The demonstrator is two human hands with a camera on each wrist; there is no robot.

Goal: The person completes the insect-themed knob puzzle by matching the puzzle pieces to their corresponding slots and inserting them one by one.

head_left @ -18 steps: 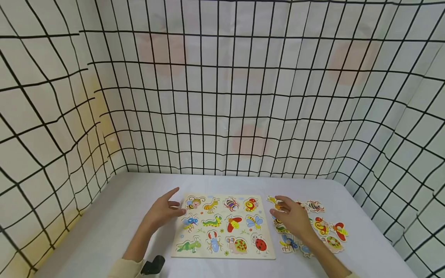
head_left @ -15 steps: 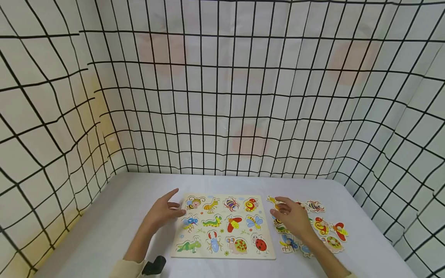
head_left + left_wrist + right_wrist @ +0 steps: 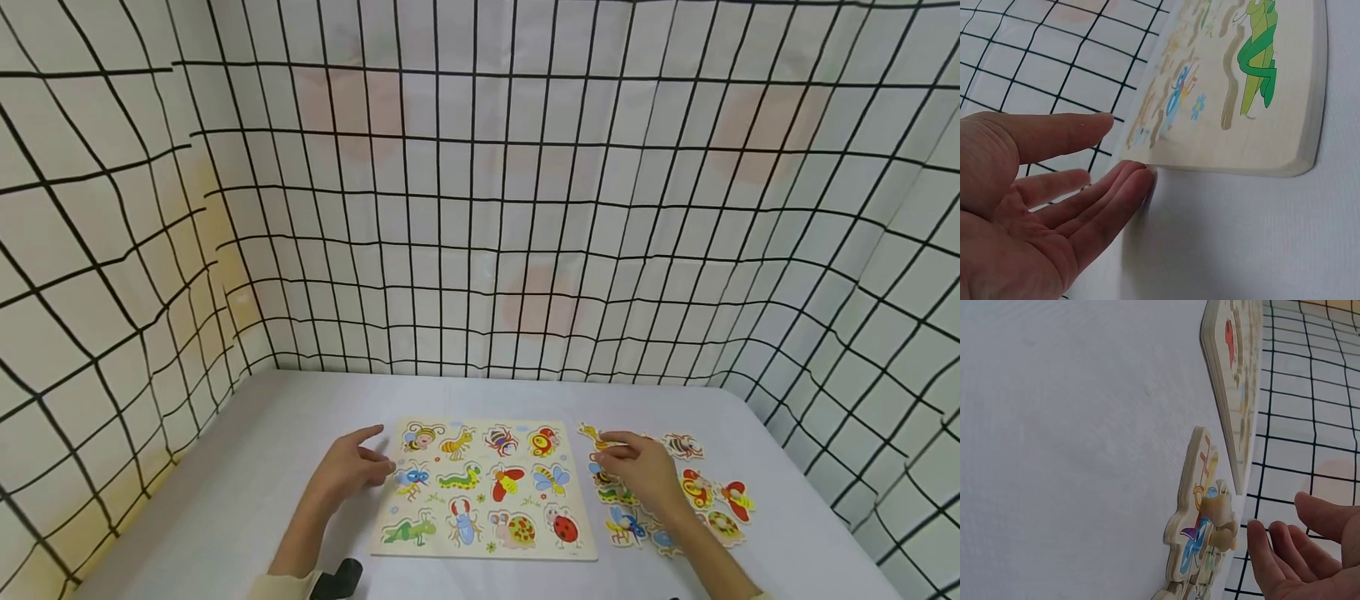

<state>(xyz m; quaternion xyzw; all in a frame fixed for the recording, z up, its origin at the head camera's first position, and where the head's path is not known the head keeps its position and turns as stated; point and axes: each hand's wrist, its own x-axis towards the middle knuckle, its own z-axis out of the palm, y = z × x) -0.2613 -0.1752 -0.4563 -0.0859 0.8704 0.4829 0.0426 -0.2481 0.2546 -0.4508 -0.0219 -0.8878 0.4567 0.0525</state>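
A wooden puzzle board (image 3: pixel 480 546) printed with insects lies flat on the table. At its left edge is my left hand (image 3: pixel 341 473), fingers loosely extended. In the left wrist view, fingertips of the left hand (image 3: pixel 1054 219) are right at the board's side (image 3: pixel 1235 170), thumb raised apart. My right hand (image 3: pixel 648 477) hovers over a heap of cut-out insect pieces, thumb and fingers apart and nothing between them in the right wrist view. Below it lie a blue mosquito piece (image 3: pixel 625 527) and a bee piece (image 3: pixel 602 475); a yellow piece (image 3: pixel 590 432) shows beyond its fingertips. The hand hides part of the heap.
To the right of the right hand lie a spider piece (image 3: pixel 682 446), a red-winged piece (image 3: pixel 737 500) and a snail piece (image 3: pixel 723 525). The white table (image 3: pixel 300 400) ends at a wall of white cloth with black grid lines (image 3: pixel 480 292).
My left hand has come down slightly, its index finger lowering beside the board. My right hand has shifted a little down and right over the pieces. The head view has turned slightly.
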